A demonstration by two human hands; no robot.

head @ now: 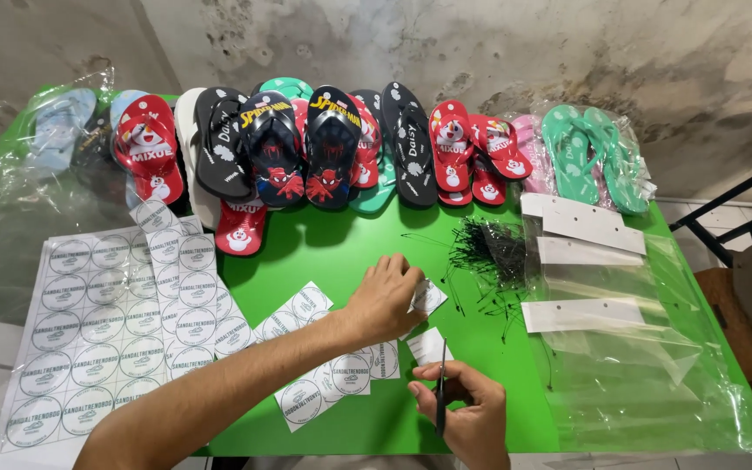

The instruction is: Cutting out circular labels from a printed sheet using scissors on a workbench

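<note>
Head view: left hand (pixel 385 300) holds one label (pixel 429 297); right hand (pixel 467 409), one scissors (pixel 441 392).

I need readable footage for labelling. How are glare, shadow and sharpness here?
Head view: sharp across the green table; soft shadows under the sandals; glare on the clear plastic bags at right; wide-lens bending at the edges; left hand and right hand unblurred.

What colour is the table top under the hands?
Bright green table top, seen best in the head view.
</note>
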